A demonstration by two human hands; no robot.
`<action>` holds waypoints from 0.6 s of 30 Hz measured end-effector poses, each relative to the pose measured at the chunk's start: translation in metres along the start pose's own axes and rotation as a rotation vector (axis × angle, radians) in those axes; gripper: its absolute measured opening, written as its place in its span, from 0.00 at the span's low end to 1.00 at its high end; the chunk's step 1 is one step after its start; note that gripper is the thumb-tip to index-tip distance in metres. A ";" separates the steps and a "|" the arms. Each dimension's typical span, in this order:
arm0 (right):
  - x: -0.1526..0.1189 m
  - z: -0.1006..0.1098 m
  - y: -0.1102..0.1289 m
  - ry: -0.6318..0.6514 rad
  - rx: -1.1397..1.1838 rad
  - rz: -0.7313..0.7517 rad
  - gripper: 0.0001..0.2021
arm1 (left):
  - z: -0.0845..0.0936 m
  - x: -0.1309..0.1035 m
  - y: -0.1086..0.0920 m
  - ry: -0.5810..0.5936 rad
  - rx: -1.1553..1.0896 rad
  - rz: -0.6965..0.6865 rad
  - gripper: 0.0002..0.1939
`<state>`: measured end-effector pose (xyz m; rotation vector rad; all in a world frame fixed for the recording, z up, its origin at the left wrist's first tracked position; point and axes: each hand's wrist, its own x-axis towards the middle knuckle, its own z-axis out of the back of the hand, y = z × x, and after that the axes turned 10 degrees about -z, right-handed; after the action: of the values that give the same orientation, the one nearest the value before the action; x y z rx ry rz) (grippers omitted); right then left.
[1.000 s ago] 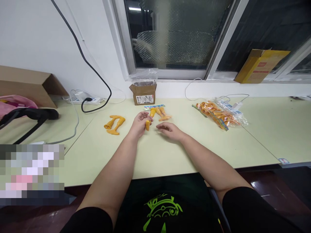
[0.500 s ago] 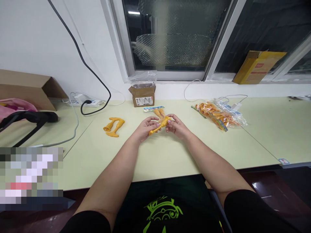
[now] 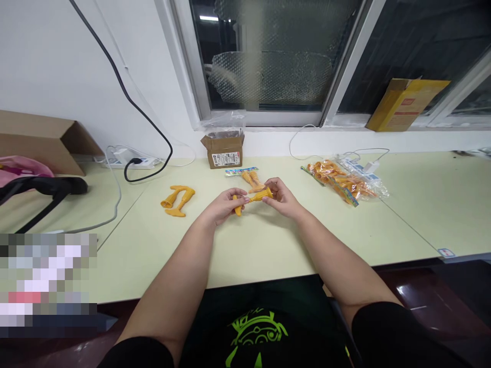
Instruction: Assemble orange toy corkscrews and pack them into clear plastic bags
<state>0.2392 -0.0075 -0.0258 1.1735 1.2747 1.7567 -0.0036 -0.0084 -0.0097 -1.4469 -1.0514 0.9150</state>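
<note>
left hand [image 3: 230, 206]: fingers closed on footed end of orange plastic piece [image 3: 258, 196]. right hand [image 3: 282, 198]: fingers gripping its flared end. piece held above counter [image 3: 264, 250], nearly level. orange pair in clear packet [image 3: 251, 180] just behind. two loose orange pieces [image 3: 178, 200] left of hands. small open carton [image 3: 225, 153] near wall.

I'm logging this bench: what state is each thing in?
Orange piece: held
Left hand: gripping it
Right hand: gripping it
Loose pair: lying unbagged
Rear bag: filled
Bags at right: lying, filled
Small carton: upright, open
Yellow box: tilted
Black plug: plugged in
Large carton: open
</note>
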 end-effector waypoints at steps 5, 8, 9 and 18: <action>0.001 0.000 -0.003 -0.115 -0.166 0.023 0.16 | -0.001 0.004 0.002 -0.177 -0.074 -0.108 0.31; 0.004 -0.006 -0.002 -0.143 0.030 -0.157 0.17 | -0.005 0.004 0.002 -0.152 0.025 -0.304 0.25; 0.004 -0.007 0.000 -0.141 0.116 -0.245 0.17 | -0.007 0.003 0.001 -0.135 0.068 -0.380 0.23; 0.004 -0.003 0.031 0.025 0.563 -0.890 0.10 | -0.014 -0.009 -0.005 0.003 0.616 -0.889 0.09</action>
<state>0.2352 -0.0148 0.0045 0.6493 1.9742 0.7799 0.0059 -0.0210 -0.0035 -0.3804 -1.1194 0.4958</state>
